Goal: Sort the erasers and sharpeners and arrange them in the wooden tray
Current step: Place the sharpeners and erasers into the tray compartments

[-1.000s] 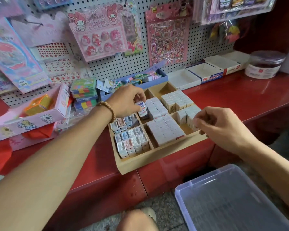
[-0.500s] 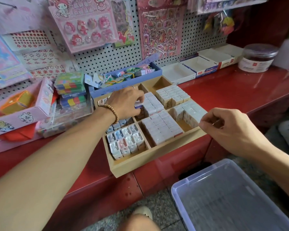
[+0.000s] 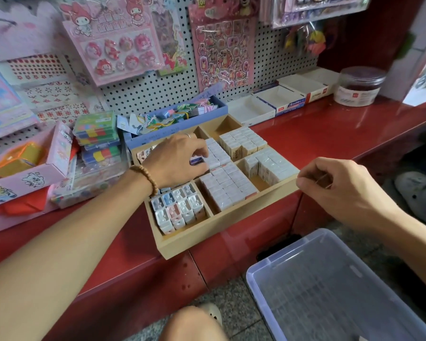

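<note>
The wooden tray sits on the red counter with its front edge overhanging. Small sharpeners in white, blue and pink fill its front-left compartment. Wrapped white erasers fill the middle compartments, and more erasers stand in the right one. My left hand reaches over the tray's back-left part and pinches a small wrapped eraser next to the eraser rows. My right hand hovers at the tray's right front corner, fingers curled with thumb against forefinger; I see nothing in it.
A blue box of small items stands behind the tray. Empty white cartons and a lidded jar line the back right. Pink boxes and colourful cases crowd the left. A clear plastic bin sits on the floor below.
My left hand has lowered the small eraser toward the back-left compartments. My right hand has drawn back from the right-hand erasers to the tray's corner. The camera has shifted.
</note>
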Demonstrator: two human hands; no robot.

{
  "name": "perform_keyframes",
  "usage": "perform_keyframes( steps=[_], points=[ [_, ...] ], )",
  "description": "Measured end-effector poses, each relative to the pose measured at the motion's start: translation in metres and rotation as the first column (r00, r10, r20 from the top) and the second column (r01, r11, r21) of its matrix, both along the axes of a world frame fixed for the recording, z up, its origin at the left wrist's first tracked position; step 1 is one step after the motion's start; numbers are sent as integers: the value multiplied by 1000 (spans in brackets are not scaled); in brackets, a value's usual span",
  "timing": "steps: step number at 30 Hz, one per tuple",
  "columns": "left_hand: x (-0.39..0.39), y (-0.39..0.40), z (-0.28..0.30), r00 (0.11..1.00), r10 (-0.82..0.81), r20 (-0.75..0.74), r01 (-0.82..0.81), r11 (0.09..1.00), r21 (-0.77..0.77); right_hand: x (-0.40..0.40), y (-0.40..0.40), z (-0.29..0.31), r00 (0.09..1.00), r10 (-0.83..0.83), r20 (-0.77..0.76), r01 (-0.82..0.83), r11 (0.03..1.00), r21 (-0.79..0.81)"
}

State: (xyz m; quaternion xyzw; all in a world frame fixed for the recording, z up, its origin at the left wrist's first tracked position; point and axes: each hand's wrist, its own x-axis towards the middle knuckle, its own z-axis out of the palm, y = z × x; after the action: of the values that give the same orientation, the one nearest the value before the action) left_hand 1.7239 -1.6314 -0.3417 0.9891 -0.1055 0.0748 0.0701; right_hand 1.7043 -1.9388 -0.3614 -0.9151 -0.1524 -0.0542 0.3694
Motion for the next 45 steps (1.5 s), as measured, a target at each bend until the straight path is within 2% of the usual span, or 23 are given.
perform_keyframes(
  steps=[3, 6, 14, 18, 22, 27, 32, 35, 38, 40, 43, 45],
  points=[
    [-29, -28, 8, 997, -78, 26, 82, 980, -181, -9, -11, 6, 1000, 0, 21, 0, 1000, -22],
    [-61, -66, 8, 982, -182, -48, 158, 936, -315, -24, -26, 13, 999, -16, 41, 18, 999, -48],
    [-122, -171, -33, 879, -398, -261, 249, 853, -459, -76, -94, 18, 985, -73, 155, 102, 976, -192],
    [-137, -225, -74, 799, -471, -374, 241, 820, -520, -103, -144, -7, 982, -153, 107, 175, 954, -243],
    [-148, -273, -133, 722, -517, -460, 253, 816, -521, -131, -200, -65, 953, -300, -33, 281, 922, -266],
    [-145, -315, -209, 603, -540, -587, 252, 827, -503, -160, -249, -156, 803, -542, -248, 480, 835, -271],
    [-112, -347, -296, 516, -533, -670, 318, 846, -428, -169, -259, -234, 648, -687, -329, 597, 726, -340],
    [-92, -364, -356, 490, -519, -701, 417, 845, -334, -172, -249, -278, 630, -712, -309, 609, 701, -371],
    [-84, -375, -413, 435, -565, -701, 544, 785, -296, -175, -239, -306, 660, -732, -171, 579, 640, -505],
    [-78, -379, -441, 397, -591, -702, 632, 731, -258, -173, -238, -312, 652, -751, -106, 625, 611, -486],
    [-69, -384, -472, 382, -749, -542, 790, 569, -230, -170, -239, -317, 655, -754, -50, 664, 606, -438],
    [-64, -385, -483, 373, -762, -530, 846, 513, -141, -169, -239, -318, 656, -754, -31, 677, 605, -420]
  ],
)
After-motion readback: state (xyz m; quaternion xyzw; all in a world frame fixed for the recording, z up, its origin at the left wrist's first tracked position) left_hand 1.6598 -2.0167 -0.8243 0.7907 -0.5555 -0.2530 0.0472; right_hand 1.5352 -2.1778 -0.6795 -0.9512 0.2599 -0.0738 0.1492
